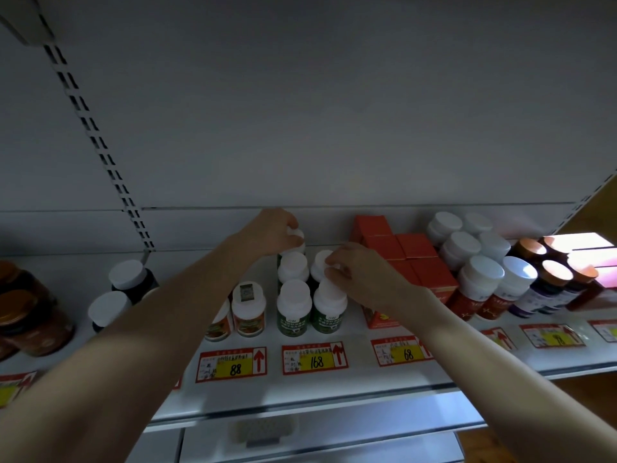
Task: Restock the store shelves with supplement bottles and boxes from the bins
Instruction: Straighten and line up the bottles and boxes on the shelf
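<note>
Several green-labelled bottles with white caps stand in two rows on the white shelf, above the 168 price tag. My left hand grips the cap of the rearmost green bottle in the left row. My right hand pinches the white cap of the front green bottle in the right row. The front-left green bottle stands free beside it.
Red boxes are stacked right of the green bottles. Further right stand white-capped bottles and orange-capped dark bottles. Left are orange-labelled bottles, dark bottles and brown jars. A slotted upright runs up the back panel.
</note>
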A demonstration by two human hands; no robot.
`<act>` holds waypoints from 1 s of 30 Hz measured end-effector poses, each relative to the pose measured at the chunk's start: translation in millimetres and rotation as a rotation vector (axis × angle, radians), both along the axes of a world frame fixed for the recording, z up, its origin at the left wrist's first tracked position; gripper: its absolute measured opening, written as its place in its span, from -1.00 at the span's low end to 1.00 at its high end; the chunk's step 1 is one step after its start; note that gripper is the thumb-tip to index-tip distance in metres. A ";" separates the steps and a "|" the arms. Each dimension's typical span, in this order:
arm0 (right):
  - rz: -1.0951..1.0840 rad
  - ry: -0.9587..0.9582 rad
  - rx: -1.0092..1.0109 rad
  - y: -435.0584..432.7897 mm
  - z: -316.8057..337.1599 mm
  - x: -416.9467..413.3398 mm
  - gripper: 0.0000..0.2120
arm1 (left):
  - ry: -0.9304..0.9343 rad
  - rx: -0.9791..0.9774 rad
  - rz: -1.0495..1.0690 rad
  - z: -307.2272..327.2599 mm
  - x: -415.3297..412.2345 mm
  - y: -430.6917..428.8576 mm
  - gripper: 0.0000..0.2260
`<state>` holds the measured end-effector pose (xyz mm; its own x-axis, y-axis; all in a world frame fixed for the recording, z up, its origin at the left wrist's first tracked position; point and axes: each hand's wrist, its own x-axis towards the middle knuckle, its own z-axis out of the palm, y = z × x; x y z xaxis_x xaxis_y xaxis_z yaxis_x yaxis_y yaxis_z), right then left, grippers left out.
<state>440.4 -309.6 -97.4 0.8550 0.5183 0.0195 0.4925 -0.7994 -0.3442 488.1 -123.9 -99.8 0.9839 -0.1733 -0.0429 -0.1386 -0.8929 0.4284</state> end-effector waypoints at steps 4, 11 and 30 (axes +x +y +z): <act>-0.001 -0.001 -0.002 -0.1 -1.1 0.3 -0.71 | -0.007 0.011 -0.014 0.3 -0.3 0.5 -0.61; 0.006 0.013 -0.007 0.4 0.5 -0.9 -0.70 | 0.012 0.004 0.004 -3.2 -1.4 0.0 -0.57; 0.150 -0.249 0.260 33.9 43.9 -37.4 -0.80 | -0.450 -0.114 0.110 33.4 -79.7 66.9 -0.71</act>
<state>403.0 -275.7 -53.6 0.7224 0.5878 0.3643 0.6915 -0.6140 -0.3805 408.4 -57.0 -66.4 0.9130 -0.0458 0.4053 -0.2401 -0.8637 0.4432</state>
